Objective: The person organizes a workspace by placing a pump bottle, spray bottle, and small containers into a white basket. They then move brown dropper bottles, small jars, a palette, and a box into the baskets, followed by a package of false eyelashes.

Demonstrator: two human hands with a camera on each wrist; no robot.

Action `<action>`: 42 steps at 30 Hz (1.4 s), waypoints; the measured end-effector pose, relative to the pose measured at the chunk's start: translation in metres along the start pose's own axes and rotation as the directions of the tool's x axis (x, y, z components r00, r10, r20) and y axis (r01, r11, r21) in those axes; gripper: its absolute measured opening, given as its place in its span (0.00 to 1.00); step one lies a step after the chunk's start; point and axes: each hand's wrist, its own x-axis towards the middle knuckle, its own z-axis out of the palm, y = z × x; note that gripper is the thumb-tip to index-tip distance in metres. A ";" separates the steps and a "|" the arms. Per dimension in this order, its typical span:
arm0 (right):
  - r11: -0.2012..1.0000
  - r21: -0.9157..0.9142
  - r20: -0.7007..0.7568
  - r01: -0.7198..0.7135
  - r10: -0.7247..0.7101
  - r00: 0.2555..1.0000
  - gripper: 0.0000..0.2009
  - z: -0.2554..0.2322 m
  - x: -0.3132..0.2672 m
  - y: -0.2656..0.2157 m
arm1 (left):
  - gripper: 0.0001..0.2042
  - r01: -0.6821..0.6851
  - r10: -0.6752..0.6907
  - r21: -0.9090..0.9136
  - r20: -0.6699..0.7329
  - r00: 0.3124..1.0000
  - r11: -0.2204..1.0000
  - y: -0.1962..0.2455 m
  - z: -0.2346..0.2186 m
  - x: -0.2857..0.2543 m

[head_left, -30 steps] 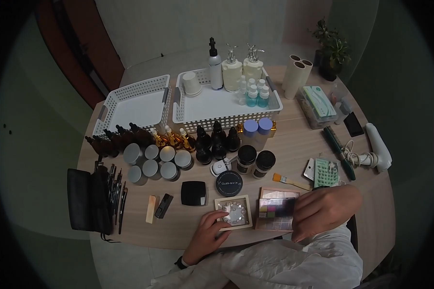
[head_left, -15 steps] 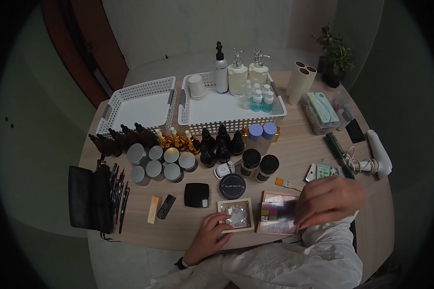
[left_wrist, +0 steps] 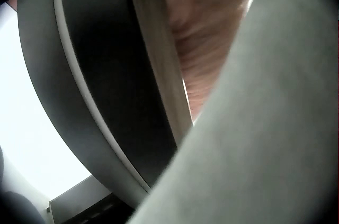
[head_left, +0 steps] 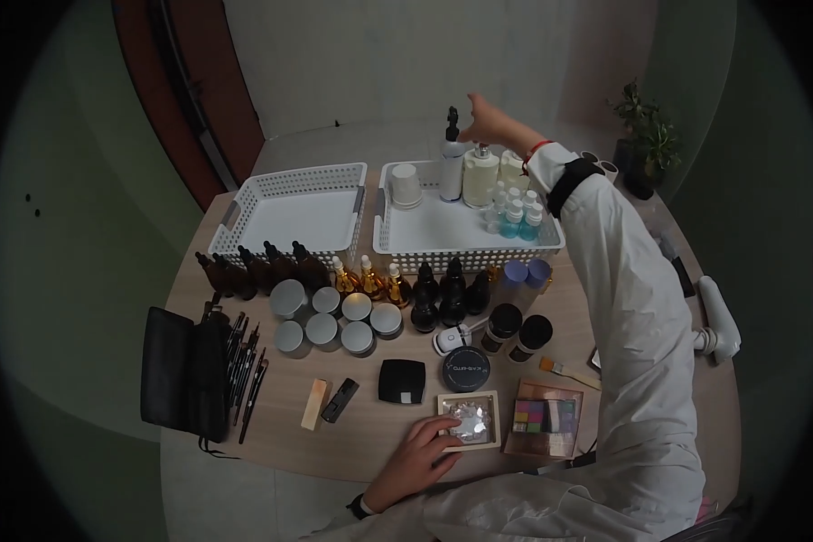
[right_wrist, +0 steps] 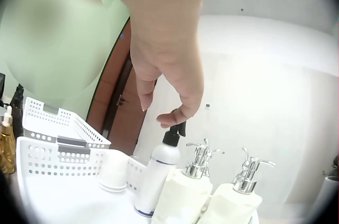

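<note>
My right hand (head_left: 495, 125) reaches across to the back basket, beside the black pump head of a white bottle (head_left: 452, 173). In the right wrist view, thumb and fingers hang apart over the head of that bottle (right_wrist: 159, 174), one fingertip right at its top. Two cream pump bottles (right_wrist: 183, 195) with silver nozzles stand beside it. My left hand (head_left: 417, 462) rests with its fingers on a small light-framed case (head_left: 491, 434) holding a ring of clear beads or gems. The left wrist view shows mostly sleeve (left_wrist: 265, 129) and part of the palm.
Inside the white basket (head_left: 470, 257) are also cups (head_left: 406, 183) and small blue-liquid bottles. A second white basket (head_left: 280, 248) stands left of it. Dropper bottles, silver-lidded jars (head_left: 323, 330), a colour palette (head_left: 544, 417) and brushes (head_left: 244, 379) cover the table's middle and front.
My right hand has left the colour palette and stretched forward to the white bottle in the back basket. The head view has shifted. The left hand stays on the light-framed case.
</note>
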 end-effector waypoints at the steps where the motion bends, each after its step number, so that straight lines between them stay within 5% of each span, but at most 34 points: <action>1: 0.998 0.063 0.012 -0.032 0.031 0.999 0.45 0.007 0.010 0.004 | 0.10 -0.008 0.008 0.005 -0.011 1.000 1.000 -0.001 -0.001 0.000; 5: 0.980 0.169 0.035 -0.106 0.102 0.994 0.37 0.025 0.030 0.011 | 0.10 -0.028 0.028 -0.018 0.011 1.000 0.999 0.010 -0.015 0.005; 8: 0.968 0.211 0.018 -0.133 0.132 0.991 0.32 0.038 0.045 0.022 | 0.10 0.035 -0.073 0.176 0.220 0.973 0.984 0.028 -0.039 0.017; 15: 0.951 0.258 -0.057 -0.169 0.189 0.980 0.17 0.059 0.057 0.036 | 0.09 0.004 -0.010 0.045 0.138 0.990 0.999 0.017 -0.036 0.014; 18: 0.978 0.208 -0.086 -0.030 0.049 0.995 0.16 0.057 0.048 0.027 | 0.09 0.011 -0.022 0.067 0.165 0.986 0.998 0.021 -0.040 0.017; 20: 0.915 0.395 -0.055 0.080 -0.064 0.996 0.15 0.045 0.036 0.012 | 0.09 0.013 -0.029 0.087 0.188 0.982 0.996 0.021 -0.038 0.018; 25: 0.835 0.503 -0.098 0.221 -0.200 0.975 0.14 -0.035 -0.003 -0.015 | 0.08 -0.014 0.015 -0.102 0.010 1.000 0.995 -0.006 -0.009 0.003; 29: 0.907 0.256 -0.260 0.333 -0.267 0.928 0.14 -0.109 -0.053 -0.006 | 0.09 -0.020 0.022 -0.107 0.013 1.000 0.994 -0.006 -0.006 0.002; 35: 0.974 0.136 -0.424 0.179 -0.106 0.900 0.14 -0.145 -0.100 0.072 | 0.08 -0.010 0.012 -0.075 0.023 1.000 0.997 -0.002 -0.007 0.004; 42: 0.983 0.179 -0.380 -0.049 0.115 0.918 0.13 -0.083 -0.118 0.147 | 0.08 0.022 -0.022 -0.038 0.015 1.000 0.999 0.004 -0.006 0.004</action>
